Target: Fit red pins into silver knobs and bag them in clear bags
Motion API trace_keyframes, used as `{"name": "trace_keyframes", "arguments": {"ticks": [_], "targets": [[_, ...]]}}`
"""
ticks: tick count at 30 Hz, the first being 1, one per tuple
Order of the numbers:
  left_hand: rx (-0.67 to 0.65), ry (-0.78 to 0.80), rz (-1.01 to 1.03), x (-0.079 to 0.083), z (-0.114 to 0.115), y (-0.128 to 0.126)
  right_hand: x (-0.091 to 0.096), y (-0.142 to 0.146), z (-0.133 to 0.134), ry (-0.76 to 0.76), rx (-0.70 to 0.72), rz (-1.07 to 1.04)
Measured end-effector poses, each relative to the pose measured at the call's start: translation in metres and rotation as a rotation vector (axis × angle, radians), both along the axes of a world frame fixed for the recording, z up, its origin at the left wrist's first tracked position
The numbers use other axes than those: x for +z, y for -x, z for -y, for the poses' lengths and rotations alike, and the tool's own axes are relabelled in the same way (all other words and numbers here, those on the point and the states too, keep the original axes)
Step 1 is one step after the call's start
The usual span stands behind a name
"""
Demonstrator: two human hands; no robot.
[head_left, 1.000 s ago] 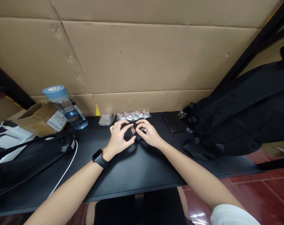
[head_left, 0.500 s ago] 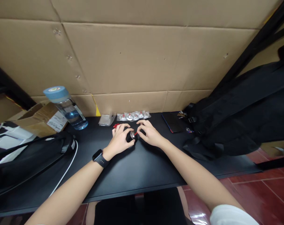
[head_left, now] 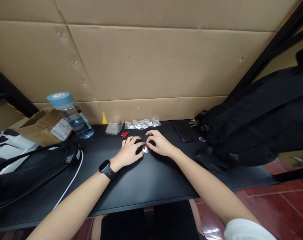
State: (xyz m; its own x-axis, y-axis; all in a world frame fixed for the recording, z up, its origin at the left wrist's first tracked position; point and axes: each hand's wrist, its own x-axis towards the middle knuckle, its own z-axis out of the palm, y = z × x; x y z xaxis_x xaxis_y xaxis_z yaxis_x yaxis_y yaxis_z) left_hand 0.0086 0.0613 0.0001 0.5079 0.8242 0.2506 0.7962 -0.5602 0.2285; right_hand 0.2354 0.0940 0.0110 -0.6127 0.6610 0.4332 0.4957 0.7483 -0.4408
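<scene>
A small shiny silver disc (head_left: pixel 146 149) with a red stem, shaped like a spinning top, is between my hands, low over the black table. My left hand (head_left: pixel 129 151), with a black watch on its wrist, has thumb and index fingertip at the disc's left edge. Thumb and fingertips of my right hand (head_left: pixel 160 143) pinch the red stem from the right. Beyond my left hand lies a small pile of red stems (head_left: pixel 125 134). Several similar silver tops (head_left: pixel 138 124), in clear bags, are lined up by the cardboard wall.
Left of the bagged tops is a stack of clear plastic bags (head_left: pixel 112 128). A water bottle (head_left: pixel 78 121), a cardboard box (head_left: pixel 43 125) and a black bag (head_left: pixel 41 166) with a white cable stand left. Right are a dark flat notebook-like item (head_left: pixel 183 130), keys (head_left: pixel 193 122) and a black backpack (head_left: pixel 243 120).
The disc has moved slightly right and towards me and now faces more upward. My left hand followed it, uncovering the red pile. My right hand has lowered slightly onto the stem.
</scene>
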Motion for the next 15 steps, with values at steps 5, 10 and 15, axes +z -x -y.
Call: {"name": "trace_keyframes", "arguments": {"ticks": [5,10,15], "targets": [[0.283,-0.154,0.047,0.019,-0.008,0.013,0.002,-0.007,-0.006,0.012,-0.053,0.002],[0.492,-0.226,-0.052,0.031,-0.019,0.036,0.008,-0.022,-0.012,0.022,-0.2,0.147],[0.496,-0.192,-0.071,0.027,-0.025,0.044,0.013,-0.031,-0.013,0.069,-0.31,0.284]]}}
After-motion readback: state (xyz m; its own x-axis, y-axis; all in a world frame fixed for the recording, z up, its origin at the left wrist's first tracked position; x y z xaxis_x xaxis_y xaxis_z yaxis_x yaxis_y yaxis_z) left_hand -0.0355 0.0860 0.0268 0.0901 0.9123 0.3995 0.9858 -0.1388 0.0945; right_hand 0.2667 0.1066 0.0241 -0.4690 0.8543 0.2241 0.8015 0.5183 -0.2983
